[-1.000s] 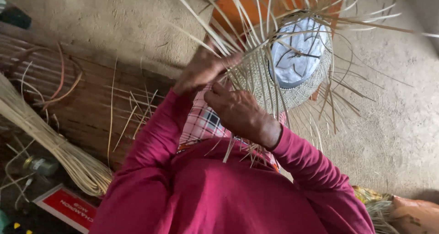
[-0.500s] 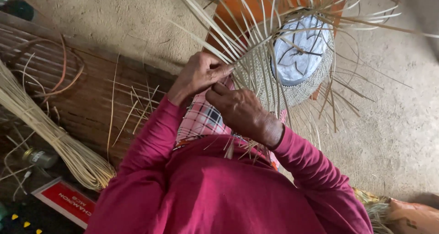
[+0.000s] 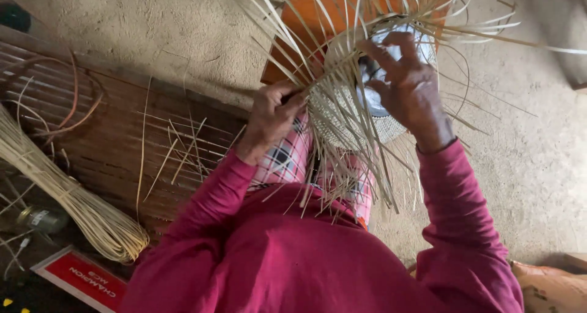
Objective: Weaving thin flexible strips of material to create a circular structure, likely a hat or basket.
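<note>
A half-woven straw hat point(image 3: 333, 114) rests on my lap over a white form point(image 3: 373, 96), with many loose straw strips point(image 3: 287, 28) fanning out from its edge. My left hand point(image 3: 272, 117) pinches the strips at the hat's left rim. My right hand point(image 3: 406, 83) lies over the top of the hat, fingers spread and curled around its far rim. Both arms wear magenta sleeves. A pink plaid cloth point(image 3: 284, 157) shows beneath the hat.
A bundle of pale straw point(image 3: 73, 203) lies at the left on a brown woven mat point(image 3: 116, 141) with scattered strips. A red flat box point(image 3: 79, 276) sits at the lower left. An orange stool point(image 3: 306, 13) stands behind the hat on the earthen floor.
My right hand has left the near rim beside my left hand and moved up and right onto the top of the hat. The hat has turned slightly.
</note>
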